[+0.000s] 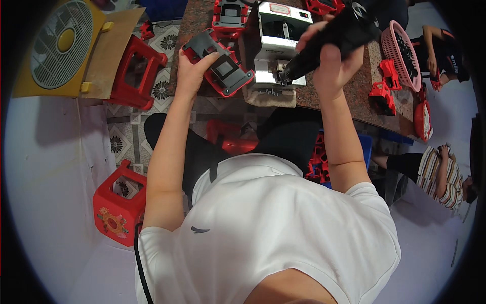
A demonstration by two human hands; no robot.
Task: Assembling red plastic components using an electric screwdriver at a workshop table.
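My left hand (191, 71) grips a red-and-grey plastic housing (223, 68) at its left side, thumb across the grey face. The housing is tilted near the table's front edge. My right hand (334, 68) is wrapped round a black electric screwdriver (329, 48), which slants down to the left. Its tip is at the front outlet of a silver-and-black screw feeder (276, 44); whether a screw is on the tip is too small to tell. The feeder stands on the speckled table (362, 104), above a folded cloth (271, 98).
Another red-and-grey housing (230, 17) lies behind. To the right are red plastic parts (383, 97), a pink basket (416, 76) and a red tray (419, 121). A yellow fan (96, 50) and red stools (147, 61) stand left. Two people (448, 63) are at the right.
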